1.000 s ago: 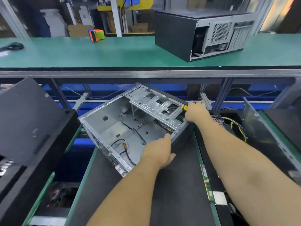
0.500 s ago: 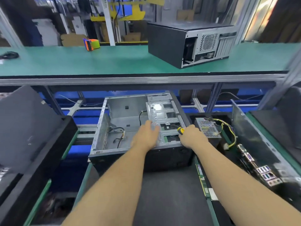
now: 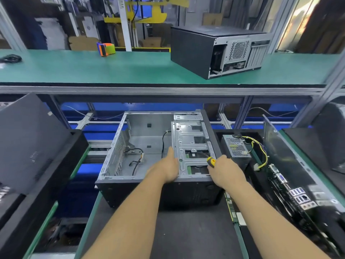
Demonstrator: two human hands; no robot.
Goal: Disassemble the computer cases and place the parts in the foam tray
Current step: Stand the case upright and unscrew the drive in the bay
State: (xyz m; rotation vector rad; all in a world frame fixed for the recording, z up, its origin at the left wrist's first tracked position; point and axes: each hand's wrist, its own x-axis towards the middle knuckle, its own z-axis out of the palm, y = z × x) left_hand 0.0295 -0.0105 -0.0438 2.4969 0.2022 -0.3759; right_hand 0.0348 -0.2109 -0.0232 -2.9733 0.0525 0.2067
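Since a second ago the open case (image 3: pixel 158 157) has swung from its diagonal tilt to sit square to me on the dark mat (image 3: pixel 186 230), open side up; my left hand (image 3: pixel 168 168) has come off the near rim and now lies with straight fingers against the edge of the drive cage (image 3: pixel 192 146); my right hand (image 3: pixel 225 172) curls round the yellow-handled screwdriver (image 3: pixel 211 162), tip pointing into the cage. I judge the step to be freeing that cage; I want the left hand pressing it steady while I seat the tip squarely in a screw head before turning, or it will slip toward the loose cables (image 3: pixel 137 156). A power supply (image 3: pixel 236 147) already sits in the foam tray (image 3: pixel 248 171) just right of the case, a board (image 3: pixel 291 189) beside it; another case (image 3: pixel 214 51) waits on the green shelf (image 3: pixel 93 70). Which screw I am on is hidden behind my right hand; the screwdriver's tip is too small to tell; the tray's near end is cut off.
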